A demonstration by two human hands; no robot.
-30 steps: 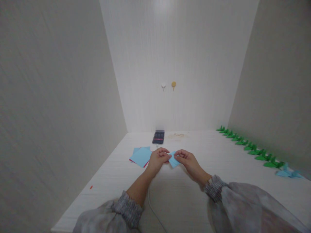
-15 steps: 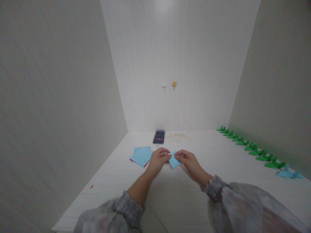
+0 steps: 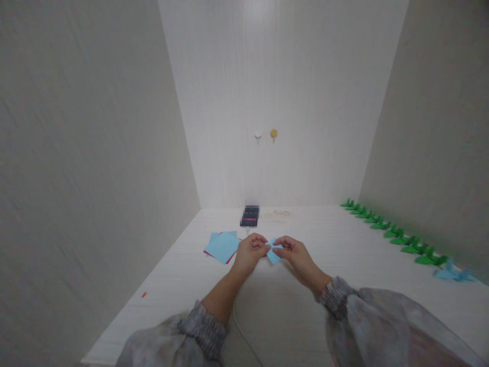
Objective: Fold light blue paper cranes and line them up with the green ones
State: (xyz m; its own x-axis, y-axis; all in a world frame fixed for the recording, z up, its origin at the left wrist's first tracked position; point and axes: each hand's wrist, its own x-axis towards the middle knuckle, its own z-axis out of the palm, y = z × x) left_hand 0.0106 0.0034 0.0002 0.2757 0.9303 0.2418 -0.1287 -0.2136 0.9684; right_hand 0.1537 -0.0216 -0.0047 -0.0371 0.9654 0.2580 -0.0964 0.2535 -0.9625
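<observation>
Here, in the head view, a small folded blue paper (image 3: 273, 255) sits between the two hands above the table, the left hand (image 3: 252, 251) pinching its left edge, the right hand (image 3: 292, 251) pinching its right.

one head-worn view, looking forward and down, tabletop (image 3: 355, 255) near, back wall (image 3: 313, 102) farther off

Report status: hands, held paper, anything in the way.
Left hand, right hand: both holding small blue paper. Paper stack close beside left hand. Nothing visibly blocking.
</observation>
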